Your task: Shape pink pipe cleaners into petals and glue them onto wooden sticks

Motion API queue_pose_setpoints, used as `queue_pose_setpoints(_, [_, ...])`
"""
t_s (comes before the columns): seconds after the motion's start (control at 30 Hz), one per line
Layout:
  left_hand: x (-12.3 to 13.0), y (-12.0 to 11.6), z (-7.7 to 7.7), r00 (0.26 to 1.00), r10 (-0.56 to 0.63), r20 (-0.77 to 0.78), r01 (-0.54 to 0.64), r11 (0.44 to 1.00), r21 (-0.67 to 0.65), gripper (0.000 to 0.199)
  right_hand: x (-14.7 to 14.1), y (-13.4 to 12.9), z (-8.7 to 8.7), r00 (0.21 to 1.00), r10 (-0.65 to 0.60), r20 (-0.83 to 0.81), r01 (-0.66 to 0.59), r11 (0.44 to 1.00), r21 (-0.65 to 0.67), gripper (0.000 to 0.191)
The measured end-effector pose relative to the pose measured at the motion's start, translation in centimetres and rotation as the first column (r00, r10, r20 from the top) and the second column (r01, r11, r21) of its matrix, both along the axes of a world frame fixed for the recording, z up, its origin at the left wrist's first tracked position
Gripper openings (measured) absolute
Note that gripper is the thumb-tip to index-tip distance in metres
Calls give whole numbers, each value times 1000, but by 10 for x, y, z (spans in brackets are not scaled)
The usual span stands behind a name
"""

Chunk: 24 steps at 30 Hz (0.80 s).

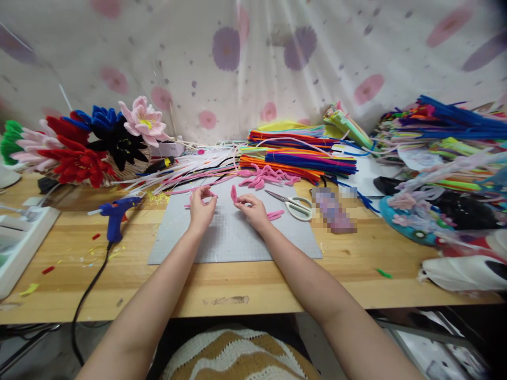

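Note:
Over the grey cutting mat (pixel 170 245), my right hand (pixel 254 211) pinches a bent piece of pink pipe cleaner (pixel 233 193), its looped end pointing up. Left of it, my left hand (pixel 202 210) is curled with thumb and finger close together. A trace of pink shows at those fingertips, too small to make out. Beside my right hand lies a short folded pink pipe cleaner (pixel 276 215). More pink pipe cleaner pieces (pixel 263 176), bent into loops, are heaped at the mat's back edge. Scissors with pale handles (pixel 297 207) rest at the right of the mat.
A blue hot glue gun (pixel 114 216) stands at the left, its cord crossing the table edge, near a white power strip (pixel 27 248). Fuzzy flowers (pixel 83 142) fill the back left. Bundles of coloured pipe cleaners (pixel 293 158) line the back; a decorated blue item (pixel 412 224) sits right.

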<state>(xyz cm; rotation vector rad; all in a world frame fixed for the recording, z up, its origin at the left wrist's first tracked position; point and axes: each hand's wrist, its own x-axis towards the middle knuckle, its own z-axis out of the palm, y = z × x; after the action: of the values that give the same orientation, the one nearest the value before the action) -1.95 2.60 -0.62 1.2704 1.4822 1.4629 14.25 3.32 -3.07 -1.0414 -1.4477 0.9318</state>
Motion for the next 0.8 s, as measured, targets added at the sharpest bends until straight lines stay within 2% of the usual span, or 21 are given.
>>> queue_pose_setpoints(0.07, [6, -1, 5, 998, -56, 2, 56, 998, 33, 36, 0, 0, 0, 1000, 13, 18, -13, 1000, 2, 9])
queue_pose_setpoints(0.13, [14, 0, 11, 979, -189, 78, 188, 982, 18, 38, -1, -1, 0, 999, 32, 37, -32, 999, 4, 11])
queue_pose_setpoints(0.2, [21, 2, 15, 953, -251, 168, 258, 966, -20, 41, -1, -1, 0, 998, 47, 47, -48, 999, 3, 11])
queue_pose_setpoints(0.4, [29, 6, 19, 943, -255, 214, 286, 949, -130, 35, 1, -4, 3, 995, 70, 69, -68, 997, -19, 12])
queue_pose_setpoints(0.57, [28, 4, 14, 942, -282, 180, 305, 946, -111, 34, -2, -5, 5, 998, -1, 57, 4, 999, -52, 16])
queue_pose_setpoints(0.8, [26, 2, 9, 956, -291, 43, 294, 951, -92, 42, -7, 1, 5, 1000, 11, 26, -7, 989, -151, 12])
